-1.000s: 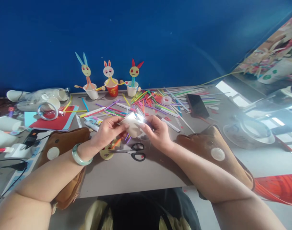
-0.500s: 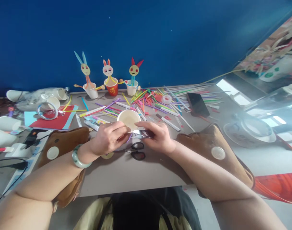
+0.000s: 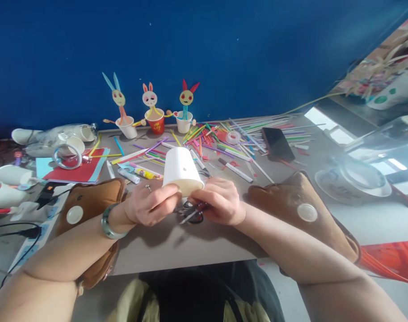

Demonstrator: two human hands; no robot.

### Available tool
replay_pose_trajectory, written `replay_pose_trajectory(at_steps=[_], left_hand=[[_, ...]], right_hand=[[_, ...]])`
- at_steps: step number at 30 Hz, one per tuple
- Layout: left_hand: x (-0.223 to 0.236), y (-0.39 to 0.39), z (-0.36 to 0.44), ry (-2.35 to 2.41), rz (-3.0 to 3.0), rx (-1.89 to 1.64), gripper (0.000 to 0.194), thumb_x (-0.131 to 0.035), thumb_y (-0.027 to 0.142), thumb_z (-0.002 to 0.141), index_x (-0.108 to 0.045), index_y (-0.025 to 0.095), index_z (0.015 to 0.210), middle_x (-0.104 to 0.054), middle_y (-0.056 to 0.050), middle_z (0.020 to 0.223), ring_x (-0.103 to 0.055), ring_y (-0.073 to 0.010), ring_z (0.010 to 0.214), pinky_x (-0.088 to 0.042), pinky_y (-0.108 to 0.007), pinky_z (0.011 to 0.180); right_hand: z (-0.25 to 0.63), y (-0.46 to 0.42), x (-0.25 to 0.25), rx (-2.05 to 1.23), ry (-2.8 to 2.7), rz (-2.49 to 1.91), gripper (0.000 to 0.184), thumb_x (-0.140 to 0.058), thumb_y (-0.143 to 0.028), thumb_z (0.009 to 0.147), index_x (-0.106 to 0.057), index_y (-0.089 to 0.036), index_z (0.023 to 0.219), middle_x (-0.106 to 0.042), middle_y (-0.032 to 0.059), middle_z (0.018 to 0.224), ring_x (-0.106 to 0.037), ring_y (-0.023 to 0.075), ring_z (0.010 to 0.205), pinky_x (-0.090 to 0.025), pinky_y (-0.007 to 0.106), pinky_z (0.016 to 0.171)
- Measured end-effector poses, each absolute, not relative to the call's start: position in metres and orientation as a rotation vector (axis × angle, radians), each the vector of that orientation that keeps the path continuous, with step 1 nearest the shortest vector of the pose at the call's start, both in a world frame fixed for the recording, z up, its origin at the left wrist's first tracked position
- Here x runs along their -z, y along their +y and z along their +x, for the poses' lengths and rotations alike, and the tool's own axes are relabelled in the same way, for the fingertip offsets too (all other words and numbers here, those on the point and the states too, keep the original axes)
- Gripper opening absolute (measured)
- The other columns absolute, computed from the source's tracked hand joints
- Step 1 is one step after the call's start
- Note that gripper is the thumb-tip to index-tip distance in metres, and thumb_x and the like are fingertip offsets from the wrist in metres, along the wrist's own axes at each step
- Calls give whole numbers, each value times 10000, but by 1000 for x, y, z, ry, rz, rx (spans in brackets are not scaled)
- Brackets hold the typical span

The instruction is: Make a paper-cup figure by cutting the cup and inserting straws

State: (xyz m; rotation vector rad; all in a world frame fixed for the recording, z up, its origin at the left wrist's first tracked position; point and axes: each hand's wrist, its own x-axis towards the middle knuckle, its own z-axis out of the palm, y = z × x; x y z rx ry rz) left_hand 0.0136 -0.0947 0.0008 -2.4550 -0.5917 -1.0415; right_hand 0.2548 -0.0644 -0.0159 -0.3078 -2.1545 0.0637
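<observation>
White paper cup (image 3: 176, 163) held by its rim, base pointing away

At the near side, the bare grey table (image 3: 163, 252) lies below the two forearms, with the hands' shadow on it. Just beyond, black-handled scissors (image 3: 200, 218) rest on the surface, partly hidden under the right hand (image 3: 224, 201). From that hand a narrow metal blade (image 3: 191, 215) sticks out toward the near left, crossing above the scissors; its handle is hidden, so I cannot tell what kind of tool it is.

The left hand (image 3: 153, 203) has its fingers pressed together on the left of the cup's rim. The right hand's fingers are closed at the right of the rim, the tool lodged beneath them. The cup is raised above the table between both hands, on the far side of the fingertips. Its long axis runs near to far, slightly tilted, mouth facing near and base far. A small dark hole (image 3: 184, 169) shows about midway along its upper wall, beyond the fingers of both hands, and neither hand is clearly nearer.

To either side lie a left cushion (image 3: 98, 194) and a right cushion (image 3: 284, 205). Farther off are scattered straws (image 3: 220, 151) and a phone (image 3: 277, 145); farthest, three rabbit-headed cups stand before the blue wall (image 3: 230, 58), the middle cup (image 3: 157, 125) red.
</observation>
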Motion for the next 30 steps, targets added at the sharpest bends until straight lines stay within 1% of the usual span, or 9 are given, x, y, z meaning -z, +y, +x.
replay_pose_trajectory(at_steps=[4,7,10,12,15,18,20,25,30], left_hand=[[-3,-93,14,-592,-2421,961,238,-633,153,877,-667,268,1082,-741,-45,974,-710,-162,723,-602,-309,724],[3,-92,14,-703,-2448,969,280,-667,200,875,-641,282,1142,-712,-89,1108,-715,-200,819,-616,-339,703],[9,-92,20,-836,-2437,1351,527,-759,269,823,-521,299,1292,-568,-144,1363,-693,-214,886,-592,-311,611],[8,-91,28,-998,-2486,1675,677,-761,401,823,-401,294,1387,-490,-168,1426,-668,-182,839,-565,-289,575],[2,-88,39,-1407,-2714,1994,656,-520,654,913,-345,273,1418,-563,-162,1317,-662,-178,834,-561,-299,604],[-2,-83,45,-1765,-2951,2115,657,-209,718,965,-443,222,1326,-665,-156,1114,-673,-204,798,-542,-315,561],[-3,-79,44,-1999,-3034,2212,669,-248,730,951,-513,181,1227,-689,-148,989,-667,-218,736,-522,-326,518],[-5,-72,35,-2445,-3037,2442,487,-514,621,877,-621,156,969,-699,-113,799,-664,-225,645,-536,-338,527],[-12,-68,29,-2534,-3264,2263,512,-540,588,832,-680,156,1070,-739,-122,830,-634,-204,527,-464,-305,415]], right_hand=[[254,-67,18,-71,-2124,-455,126,-529,-199,938,-623,-222,1019,-673,23,737,-580,134,597,-437,270,609],[254,-67,17,-131,-2084,-487,174,-502,-168,921,-616,-222,1039,-694,25,763,-605,130,611,-464,254,619],[256,-66,12,-192,-2026,-538,239,-478,-128,891,-622,-230,1051,-713,23,785,-648,137,656,-496,247,644],[257,-64,10,-204,-2015,-592,249,-472,-132,886,-633,-239,1043,-719,24,787,-666,147,678,-512,256,662],[258,-60,11,-202,-2064,-605,178,-495,-203,915,-644,-234,1007,-712,31,766,-660,153,666,-512,266,668],[258,-55,14,-172,-2135,-538,141,-511,-256,948,-647,-226,968,-698,30,740,-630,142,635,-490,260,657],[258,-52,16,-146,-2163,-507,137,-520,-275,960,-646,-225,942,-695,28,740,-611,138,618,-473,260,643],[257,-49,16,-122,-2131,-437,69,-569,-245,946,-629,-222,921,-687,28,746,-602,137,612,-443,258,614],[257,-51,12,-276,-2084,-459,76,-551,-204,926,-622,-225,937,-677,20,739,-606,131,619,-464,246,603]])
